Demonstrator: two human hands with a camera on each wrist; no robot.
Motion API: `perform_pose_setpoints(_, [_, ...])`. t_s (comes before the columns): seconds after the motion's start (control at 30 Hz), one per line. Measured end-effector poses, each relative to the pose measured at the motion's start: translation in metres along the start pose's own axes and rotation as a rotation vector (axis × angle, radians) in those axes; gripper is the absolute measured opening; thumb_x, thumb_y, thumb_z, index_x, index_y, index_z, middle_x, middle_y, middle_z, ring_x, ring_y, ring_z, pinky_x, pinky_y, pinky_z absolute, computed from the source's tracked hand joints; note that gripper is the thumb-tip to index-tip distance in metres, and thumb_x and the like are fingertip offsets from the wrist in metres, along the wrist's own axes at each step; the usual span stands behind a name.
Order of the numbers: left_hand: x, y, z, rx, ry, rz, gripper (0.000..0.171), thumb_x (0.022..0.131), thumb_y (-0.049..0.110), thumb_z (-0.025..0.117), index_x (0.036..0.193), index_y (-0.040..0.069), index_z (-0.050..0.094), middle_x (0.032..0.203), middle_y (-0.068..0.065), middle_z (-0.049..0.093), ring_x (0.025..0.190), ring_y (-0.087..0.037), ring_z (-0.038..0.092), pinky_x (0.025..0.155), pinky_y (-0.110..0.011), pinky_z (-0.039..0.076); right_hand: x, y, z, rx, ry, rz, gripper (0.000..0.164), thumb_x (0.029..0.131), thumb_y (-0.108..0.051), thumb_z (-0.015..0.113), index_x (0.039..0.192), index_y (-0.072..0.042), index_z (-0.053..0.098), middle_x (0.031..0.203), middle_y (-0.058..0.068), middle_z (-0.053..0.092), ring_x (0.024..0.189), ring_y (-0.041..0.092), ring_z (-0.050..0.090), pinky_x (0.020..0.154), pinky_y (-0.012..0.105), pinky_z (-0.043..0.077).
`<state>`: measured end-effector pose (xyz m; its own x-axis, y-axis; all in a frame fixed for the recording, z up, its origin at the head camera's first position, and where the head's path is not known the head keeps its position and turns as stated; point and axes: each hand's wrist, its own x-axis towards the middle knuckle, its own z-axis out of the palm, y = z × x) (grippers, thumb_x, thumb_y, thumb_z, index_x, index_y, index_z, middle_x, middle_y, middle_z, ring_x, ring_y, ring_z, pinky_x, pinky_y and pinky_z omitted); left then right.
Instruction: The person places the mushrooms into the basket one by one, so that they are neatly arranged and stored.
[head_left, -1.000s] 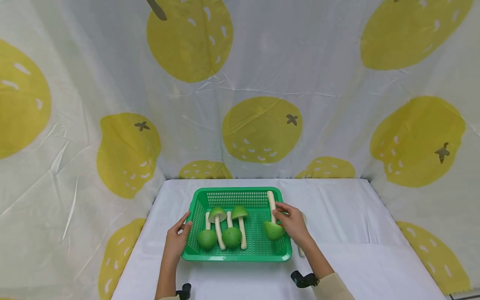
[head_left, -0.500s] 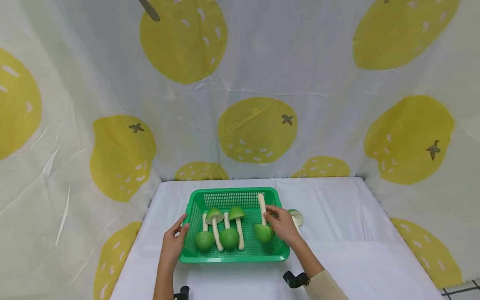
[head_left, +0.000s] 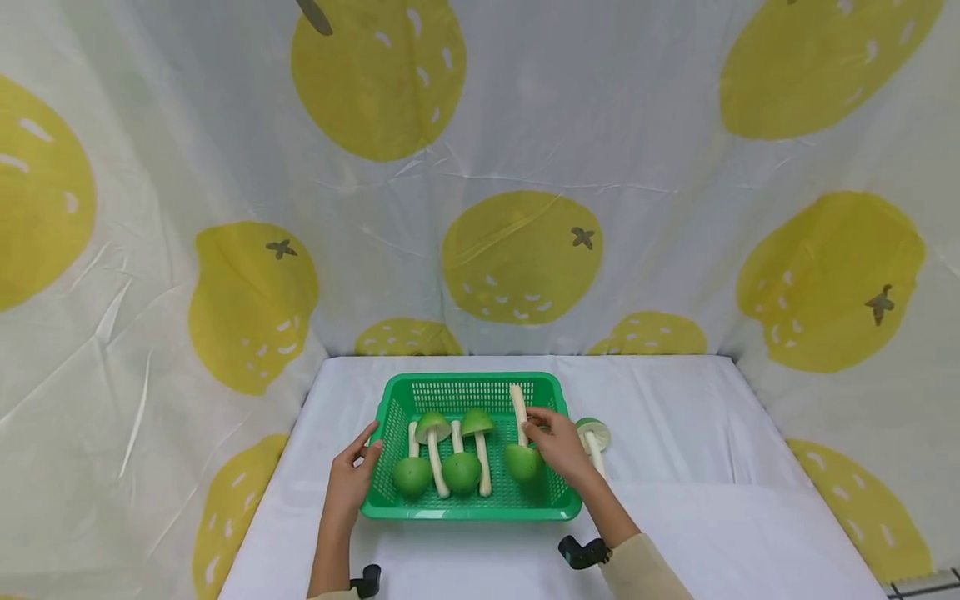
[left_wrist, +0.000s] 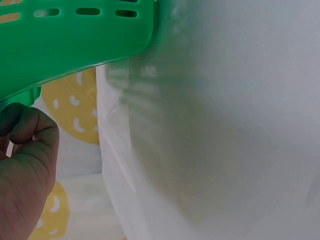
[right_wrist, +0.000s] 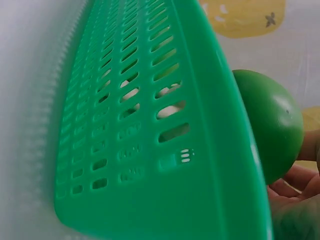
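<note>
A green plastic basket [head_left: 472,515] holds several toy mushrooms with green caps and cream stems, lying in a row in its left half, such as one mushroom [head_left: 462,472]. At the left rim, my left hand [head_left: 351,479] grips the basket with thumb and fingers; the left wrist view has that hand [left_wrist: 25,170] curled at the basket's edge [left_wrist: 75,47]. My right hand [head_left: 557,443] pinches the stem of another mushroom [head_left: 522,463] over the basket's right half, cap down and stem up. From the right wrist, its green cap [right_wrist: 272,125] shows beyond the basket wall [right_wrist: 210,150].
Outside the basket, close behind my right hand, one more mushroom [head_left: 593,437] lies on the white-covered table [head_left: 697,533]. A curtain with yellow fruit prints [head_left: 522,257] rises behind and along both sides.
My right hand has moved left with the mushroom, from beside the basket's right wall to farther inside. This uncovers the mushroom on the table. My left hand stays at the rim.
</note>
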<state>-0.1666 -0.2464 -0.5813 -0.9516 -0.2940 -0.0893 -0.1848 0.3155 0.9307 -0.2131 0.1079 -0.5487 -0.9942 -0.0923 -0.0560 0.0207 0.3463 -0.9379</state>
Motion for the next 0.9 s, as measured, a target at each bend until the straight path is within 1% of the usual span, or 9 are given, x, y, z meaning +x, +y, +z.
perform_pose_setpoints(0.1, [0.000, 0.000, -0.001, -0.001, -0.004, -0.003, 0.046, 0.104, 0.039, 0.062, 0.149, 0.029, 0.057, 0.097, -0.006, 0.055, 0.073, -0.012, 0.046, 0.061, -0.025, 0.043, 0.001, -0.001, 0.004, -0.021, -0.021, -0.003, 0.041, 0.103, -0.017, 0.062, 0.141, -0.002, 0.061, 0.111, 0.013, 0.070, 0.088, 0.018, 0.071, 0.064, 0.029, 0.054])
perform_pose_setpoints(0.17, [0.000, 0.000, -0.001, -0.006, -0.003, 0.000, 0.047, 0.103, 0.041, 0.063, 0.148, 0.029, 0.058, 0.097, -0.005, 0.055, 0.072, -0.012, 0.046, 0.061, -0.026, 0.044, 0.002, -0.002, 0.006, -0.035, -0.033, 0.000, 0.041, 0.103, -0.018, 0.062, 0.141, -0.002, 0.061, 0.111, 0.013, 0.071, 0.085, 0.017, 0.070, 0.063, 0.030, 0.053])
perform_pose_setpoints(0.33, [0.001, 0.001, -0.001, -0.009, 0.000, -0.004, 0.046, 0.103, 0.040, 0.063, 0.148, 0.029, 0.058, 0.097, -0.005, 0.055, 0.076, -0.014, 0.047, 0.062, -0.026, 0.044, 0.003, -0.001, 0.012, -0.042, -0.057, 0.026, 0.039, 0.103, -0.018, 0.061, 0.139, -0.003, 0.062, 0.111, 0.012, 0.070, 0.084, 0.016, 0.068, 0.064, 0.031, 0.052])
perform_pose_setpoints(0.53, [0.000, 0.000, -0.001, -0.007, -0.003, -0.013, 0.048, 0.103, 0.041, 0.063, 0.149, 0.029, 0.057, 0.097, -0.006, 0.055, 0.087, -0.018, 0.047, 0.064, -0.026, 0.044, 0.004, 0.003, 0.016, -0.022, -0.075, 0.047, 0.040, 0.103, -0.014, 0.060, 0.139, 0.002, 0.060, 0.108, 0.013, 0.070, 0.082, 0.018, 0.065, 0.064, 0.032, 0.050])
perform_pose_setpoints(0.67, [0.000, -0.001, -0.001, -0.005, 0.000, -0.009, 0.048, 0.103, 0.042, 0.063, 0.149, 0.029, 0.057, 0.097, -0.006, 0.054, 0.093, -0.019, 0.047, 0.067, -0.026, 0.043, 0.005, 0.005, 0.018, -0.021, -0.096, 0.047, 0.040, 0.103, -0.013, 0.060, 0.139, 0.004, 0.059, 0.108, 0.014, 0.071, 0.082, 0.018, 0.066, 0.064, 0.032, 0.053])
perform_pose_setpoints(0.8, [0.000, -0.003, 0.000, -0.003, 0.001, -0.008, 0.047, 0.103, 0.040, 0.063, 0.149, 0.029, 0.057, 0.097, -0.006, 0.055, 0.094, -0.019, 0.047, 0.067, -0.026, 0.044, 0.004, 0.008, 0.020, -0.003, -0.114, 0.065, 0.040, 0.103, -0.010, 0.058, 0.139, 0.007, 0.057, 0.110, 0.017, 0.070, 0.081, 0.019, 0.066, 0.065, 0.033, 0.055])
perform_pose_setpoints(0.9, [0.002, -0.003, 0.001, -0.010, 0.005, -0.008, 0.047, 0.103, 0.039, 0.064, 0.148, 0.029, 0.058, 0.096, -0.006, 0.055, 0.092, -0.020, 0.048, 0.066, -0.027, 0.045, 0.003, 0.009, 0.021, 0.014, -0.116, 0.081, 0.039, 0.102, -0.008, 0.057, 0.138, 0.008, 0.056, 0.110, 0.018, 0.069, 0.081, 0.020, 0.066, 0.065, 0.033, 0.055])
